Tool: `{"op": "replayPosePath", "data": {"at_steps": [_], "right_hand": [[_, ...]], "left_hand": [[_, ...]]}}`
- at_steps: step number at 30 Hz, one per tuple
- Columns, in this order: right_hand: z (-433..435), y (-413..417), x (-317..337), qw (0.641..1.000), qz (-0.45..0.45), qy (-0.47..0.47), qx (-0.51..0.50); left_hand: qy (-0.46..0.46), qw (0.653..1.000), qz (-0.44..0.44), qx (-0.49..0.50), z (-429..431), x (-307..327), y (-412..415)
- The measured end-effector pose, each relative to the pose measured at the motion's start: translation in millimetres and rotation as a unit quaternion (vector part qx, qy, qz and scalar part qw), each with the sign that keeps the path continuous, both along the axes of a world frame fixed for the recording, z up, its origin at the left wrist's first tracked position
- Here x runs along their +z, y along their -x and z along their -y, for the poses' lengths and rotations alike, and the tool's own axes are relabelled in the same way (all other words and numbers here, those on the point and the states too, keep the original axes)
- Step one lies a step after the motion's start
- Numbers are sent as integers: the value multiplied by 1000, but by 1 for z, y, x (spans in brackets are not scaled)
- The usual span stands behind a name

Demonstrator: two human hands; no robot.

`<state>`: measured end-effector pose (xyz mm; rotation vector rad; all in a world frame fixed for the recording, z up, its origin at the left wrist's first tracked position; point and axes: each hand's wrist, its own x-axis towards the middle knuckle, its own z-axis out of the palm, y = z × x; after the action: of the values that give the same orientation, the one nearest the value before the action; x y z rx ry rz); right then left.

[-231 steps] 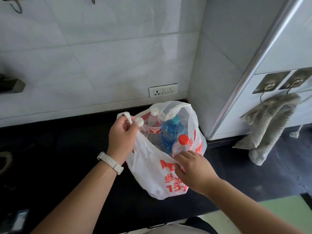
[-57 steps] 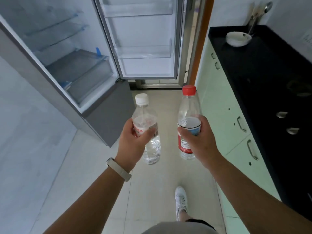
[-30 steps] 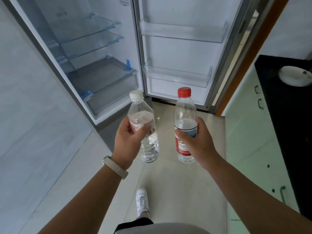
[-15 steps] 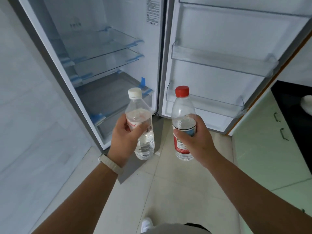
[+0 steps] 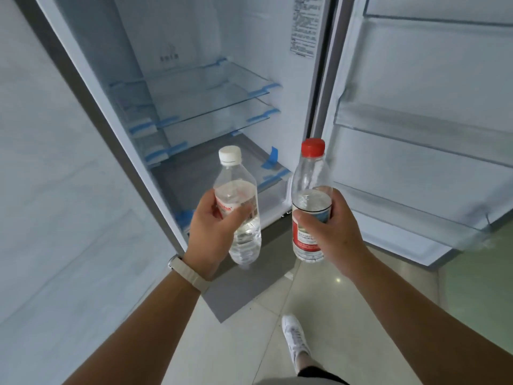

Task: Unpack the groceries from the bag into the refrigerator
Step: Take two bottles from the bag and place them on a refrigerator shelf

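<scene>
My left hand (image 5: 213, 232) grips a clear water bottle with a white cap (image 5: 240, 195), held upright. A water bottle with a red cap and red label (image 5: 311, 190) stands upright in my right hand (image 5: 333, 232). Both bottles hang in the air just in front of the open refrigerator (image 5: 194, 93), whose glass shelves (image 5: 211, 107) hold nothing. The refrigerator door (image 5: 416, 120) stands open to the right, and its clear door bins (image 5: 410, 207) are bare. The grocery bag is out of view.
A grey-white wall (image 5: 55, 190) runs along the left, close to the fridge's side. Light floor tiles (image 5: 249, 343) lie below, with my white shoe (image 5: 295, 340) on them. A pale green cabinet front (image 5: 480, 287) shows at the right edge.
I have stepped closer to the refrigerator, which fills more of the view. Both bottles stay gripped and upright, carried forward; the black counter has slipped out of sight.
</scene>
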<state>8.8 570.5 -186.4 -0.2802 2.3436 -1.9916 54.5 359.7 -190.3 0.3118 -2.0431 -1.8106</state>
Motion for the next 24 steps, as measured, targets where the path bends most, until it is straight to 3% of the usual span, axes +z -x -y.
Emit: {"op": "replayPosePath", "data": {"at_steps": [13, 24], "right_hand": [[50, 181, 25, 986, -29, 40, 159], [129, 247, 75, 958, -73, 123, 250]], "left_hand": [[19, 989, -21, 144, 15, 40, 129], [43, 960, -97, 260, 55, 102, 169]]}}
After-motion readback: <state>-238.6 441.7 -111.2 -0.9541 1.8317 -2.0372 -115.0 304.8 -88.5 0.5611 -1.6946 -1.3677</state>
